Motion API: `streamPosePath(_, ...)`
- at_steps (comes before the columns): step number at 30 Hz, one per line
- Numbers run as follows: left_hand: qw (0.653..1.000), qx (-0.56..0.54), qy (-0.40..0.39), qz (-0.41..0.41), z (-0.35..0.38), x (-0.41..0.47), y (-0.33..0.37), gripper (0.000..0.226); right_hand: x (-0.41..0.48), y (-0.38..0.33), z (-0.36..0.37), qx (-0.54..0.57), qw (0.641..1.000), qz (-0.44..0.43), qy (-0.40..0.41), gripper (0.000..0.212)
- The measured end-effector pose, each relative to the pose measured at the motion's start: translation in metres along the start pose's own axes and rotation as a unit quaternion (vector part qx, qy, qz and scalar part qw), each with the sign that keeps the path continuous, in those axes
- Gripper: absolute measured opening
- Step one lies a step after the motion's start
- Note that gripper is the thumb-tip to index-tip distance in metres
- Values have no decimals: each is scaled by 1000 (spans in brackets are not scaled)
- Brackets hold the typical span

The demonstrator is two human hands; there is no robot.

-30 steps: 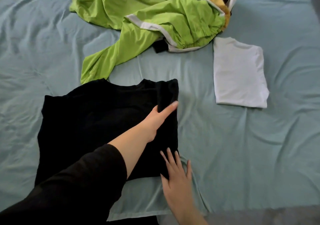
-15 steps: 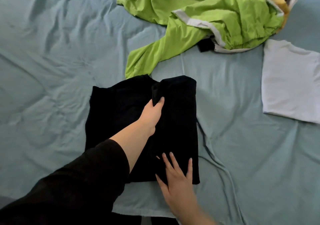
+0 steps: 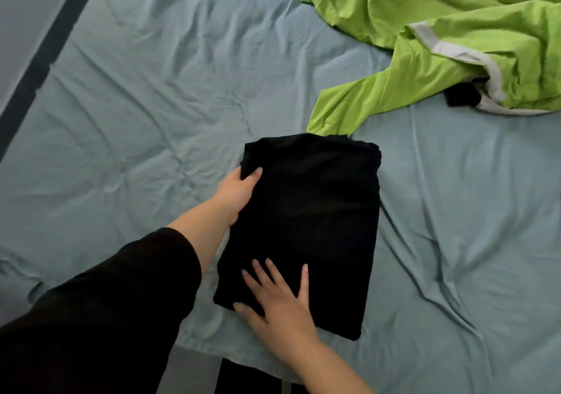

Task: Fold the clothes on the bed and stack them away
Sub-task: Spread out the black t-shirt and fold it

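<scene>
Left side of the black shirt point(image 3: 315, 217) got folded in since half a second ago; it's now a narrow rectangle mid-bed on the blue sheet point(image 3: 136, 105), its far edge right against the green garment point(image 3: 425, 44). Left hand point(image 3: 239, 193) has shifted to the upper-left corner, thumb on top, gripping the edge. Right hand point(image 3: 279, 299) is flat, fingers spread, pressing the near end. I read this as squaring up before the halving fold. I'd keep my right palm pinning the layers, tug the left edge straight, then bring the far end over so the corners meet without dragging the green sleeve along.
</scene>
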State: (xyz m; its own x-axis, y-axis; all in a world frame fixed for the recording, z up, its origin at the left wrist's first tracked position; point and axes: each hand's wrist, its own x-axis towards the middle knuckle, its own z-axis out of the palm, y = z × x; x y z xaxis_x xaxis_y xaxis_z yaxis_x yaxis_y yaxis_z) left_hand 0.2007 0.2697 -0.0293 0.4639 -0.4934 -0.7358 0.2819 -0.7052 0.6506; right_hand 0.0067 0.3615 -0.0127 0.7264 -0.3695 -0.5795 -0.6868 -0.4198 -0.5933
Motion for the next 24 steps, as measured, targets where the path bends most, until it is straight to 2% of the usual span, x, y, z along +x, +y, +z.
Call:
streamPosePath(2, 990, 88, 89, 68, 7, 1, 1, 24, -3, 5, -11, 31, 999, -22, -5, 77)
streamPosePath(3, 971, 151, 157, 103, 12, -1, 1, 32, -6, 8, -20, 70, 997, -16, 41, 77)
streamPosePath(5, 905, 264, 277, 189, 27, -13, 0, 52, -4, 20, -43, 106, 970, 19, 217, 60)
streamPosePath(6, 874, 302, 290, 249, 38, -21, -2, 57, 2, 29, -55, 90, 947, 37, 308, 50)
streamPosePath(7, 845, 341, 271, 311, 51, -26, -6, 60, 13, 40, -68, 61, 923, 51, 376, 45)
streamPosePath(8, 812, 391, 235, 363, 61, -26, -12, 61, 27, 52, -82, 24, 909, 58, 411, 46)
streamPosePath(10, 735, 524, 155, 401, 61, -9, -27, 63, 60, 83, -106, -71, 922, 74, 375, 53)
streamPosePath(11, 713, 578, 119, 378, 54, 3, -35, 63, 76, 100, -116, -105, 935, 101, 324, 57)
streamPosePath(12, 710, 609, 91, 342, 45, 15, -43, 64, 89, 117, -122, -121, 944, 142, 271, 59)
streamPosePath(14, 711, 626, 83, 308, 37, 33, -55, 65, 103, 145, -125, -124, 946, 214, 208, 61)
streamPosePath(17, 707, 635, 82, 298, 43, 29, -49, 65, 108, 139, -122, -121, 937, 243, 221, 60)
streamPosePath(19, 706, 622, 111, 320, 49, 15, -44, 65, 104, 115, -115, -81, 927, 235, 282, 58)
streamPosePath(21, 707, 597, 144, 352, 47, -7, -56, 65, 84, 96, -95, -73, 923, 176, 336, 55)
streamPosePath(22, 700, 594, 144, 369, 42, -18, -71, 64, 70, 93, -80, -101, 927, 152, 328, 54)
streamPosePath(24, 697, 618, 97, 352, 27, -34, -101, 61, 49, 103, -56, -152, 938, 170, 262, 54)
